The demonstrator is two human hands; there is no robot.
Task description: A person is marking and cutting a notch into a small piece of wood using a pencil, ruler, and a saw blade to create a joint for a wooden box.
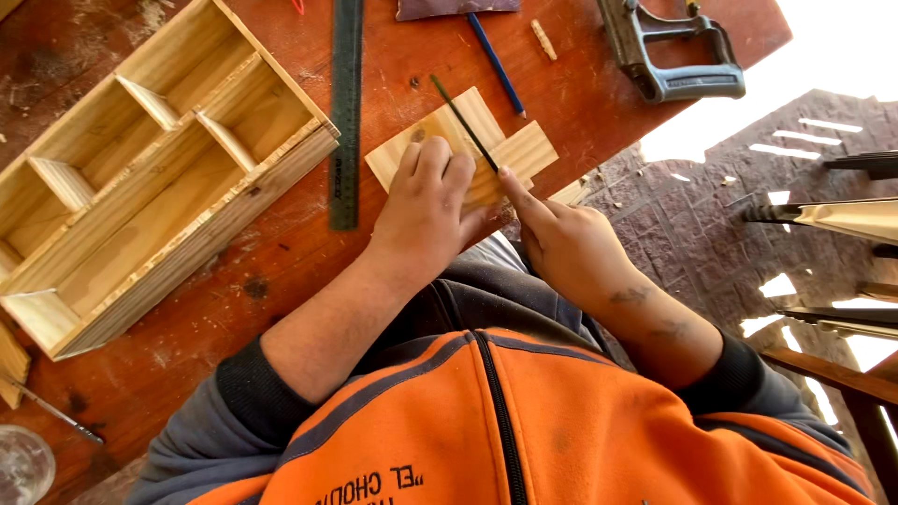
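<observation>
Wooden offcuts (449, 140) are being worked at the near edge of the reddish tabletop (281, 252), just right of a long steel ruler (345, 112); the task's thing, a small pale board with a second square piece (526, 150) touching its right side, is being pinned flat there. Largest on the tabletop, a pale compartmented wooden box (140, 178) is being kept at the left, lying slanted and well apart from the hands. An orange and grey jacket (505, 430) is being worn by the person, filling the lower part of the view. A grey-handled hand tool (669, 51) is lying at the far right edge, and a strip of dark sandpaper (454, 7) at the far edge. The left hand (426, 210) is being pressed down on the board, its fingers (432, 159) held close together and flat. The right hand (561, 248) is being held just beside it, its fingers (514, 187) pinching a thin dark pencil (463, 122) whose shaft is slanting up and left across the board. A blue pencil (496, 64) is lying near, beyond the offcuts, beside a small wooden dowel (543, 39).
</observation>
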